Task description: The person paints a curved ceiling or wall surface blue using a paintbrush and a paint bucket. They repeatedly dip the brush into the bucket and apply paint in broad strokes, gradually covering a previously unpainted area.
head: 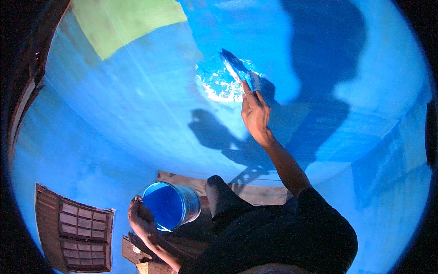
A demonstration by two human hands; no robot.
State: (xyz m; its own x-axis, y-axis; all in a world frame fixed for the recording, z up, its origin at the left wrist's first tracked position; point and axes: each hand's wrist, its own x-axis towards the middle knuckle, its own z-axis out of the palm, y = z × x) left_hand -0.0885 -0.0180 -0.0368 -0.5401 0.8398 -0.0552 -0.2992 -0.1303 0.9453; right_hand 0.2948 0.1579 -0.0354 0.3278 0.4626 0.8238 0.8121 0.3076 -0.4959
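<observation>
My right hand (256, 114) is raised to the blue wall (147, 99), its fingers closed around a flat paintbrush (232, 66). The brush's blue-covered end points up and left and lies at a patch of wet blue paint (219, 84) that glistens white. I cannot tell whether the bristles press on the wall. Lower left, my left hand (141, 215) grips a paint bucket (191, 205) by its wire handle at the rim. Blue paint (163, 207) shows inside the bucket, which is tilted in this view.
A yellow-green patch (130, 25) interrupts the blue at upper left. My shadow (325, 51) falls across the wall. A wooden-framed window (84, 236) is at lower left. Below me are wooden pieces (131, 250), and a pale band (267, 194) runs behind my knee (219, 191).
</observation>
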